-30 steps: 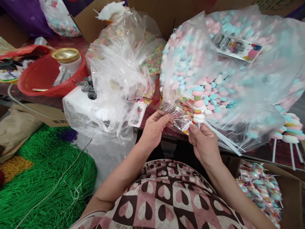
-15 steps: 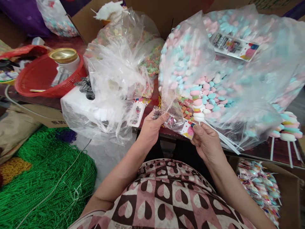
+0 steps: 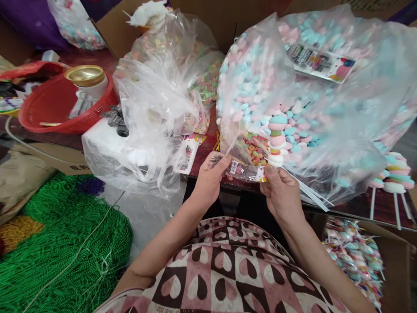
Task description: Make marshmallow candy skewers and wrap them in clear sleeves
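Observation:
Between my two hands a clear printed candy wrapper bag (image 3: pixel 243 169) is stretched flat, its barcode facing up. My left hand (image 3: pixel 212 176) pinches one end of it between thumb and fingers. My right hand (image 3: pixel 280 187) grips the other end, and also a marshmallow skewer (image 3: pixel 276 139) that stands upright above the fingers; its stick is hidden in the hand. Behind the wrapper, a big open plastic bag of pink, blue and white marshmallows (image 3: pixel 288 130) fills the table. Small ring candies (image 3: pixel 256 150) show just beyond the wrapper.
White sticks (image 3: pixel 312 195) lie right of my hand. Finished skewers (image 3: pixel 395 174) rest at the table's right edge, above a carton of wrapped ones (image 3: pixel 355 261). Stacked printed wrappers (image 3: pixel 189 154), a ring-candy bag (image 3: pixel 206 82) and a red basket (image 3: pixel 42 117) are leftward. Green cord (image 3: pixel 81 252) lies below.
The wrapper has been turned and pulled straighter between my hands, its barcode now showing. The skewer in my right hand has shifted slightly, first left, then right and up.

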A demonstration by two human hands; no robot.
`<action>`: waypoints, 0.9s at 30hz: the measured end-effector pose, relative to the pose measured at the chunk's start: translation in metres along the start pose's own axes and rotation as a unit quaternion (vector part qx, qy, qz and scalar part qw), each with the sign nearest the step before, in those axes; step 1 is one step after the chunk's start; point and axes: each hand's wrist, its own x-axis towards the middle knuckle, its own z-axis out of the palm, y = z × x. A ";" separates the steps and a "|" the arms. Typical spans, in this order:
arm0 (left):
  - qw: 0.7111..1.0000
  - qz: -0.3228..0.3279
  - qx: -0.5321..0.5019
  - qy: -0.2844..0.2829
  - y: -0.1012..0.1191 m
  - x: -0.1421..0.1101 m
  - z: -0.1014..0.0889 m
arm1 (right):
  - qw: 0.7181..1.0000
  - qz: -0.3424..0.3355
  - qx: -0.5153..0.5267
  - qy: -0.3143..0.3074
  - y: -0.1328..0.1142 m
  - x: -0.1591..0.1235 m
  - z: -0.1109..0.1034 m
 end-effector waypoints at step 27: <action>0.993 0.028 -0.086 0.080 -0.009 0.004 0.001 | 0.994 -0.021 -0.081 -0.071 -0.005 -0.018 -0.010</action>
